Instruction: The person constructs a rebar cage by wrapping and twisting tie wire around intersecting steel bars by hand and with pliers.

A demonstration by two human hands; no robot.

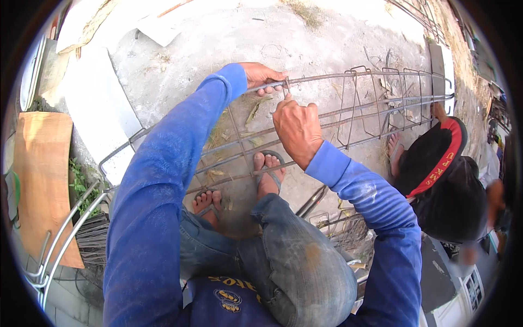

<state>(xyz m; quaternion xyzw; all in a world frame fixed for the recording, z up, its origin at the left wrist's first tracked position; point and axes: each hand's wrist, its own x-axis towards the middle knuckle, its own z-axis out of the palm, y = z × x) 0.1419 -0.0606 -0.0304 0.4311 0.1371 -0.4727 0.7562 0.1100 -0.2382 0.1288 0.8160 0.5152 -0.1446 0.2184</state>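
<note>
A long cage of steel bars (327, 115) with square stirrups (353, 109) lies across the view, above my feet. My left hand (262, 77) is closed round its top bar, close to where a stirrup meets the bar. Just right of and below it, my right hand (298, 126) makes a fist, knuckles up. Its index finger and thumb are pressed together near the same joint; what they hold is too small to make out. The stirrups on the right side stand spaced along the bars.
Another person in black with a red-banded item (436, 163) sits at the right end of the cage. A wooden board (43, 180) and curved metal tubes (71, 234) are at the left, beside a bundle of thin rods (93, 240). Pale panels (101, 98) lie at the upper left.
</note>
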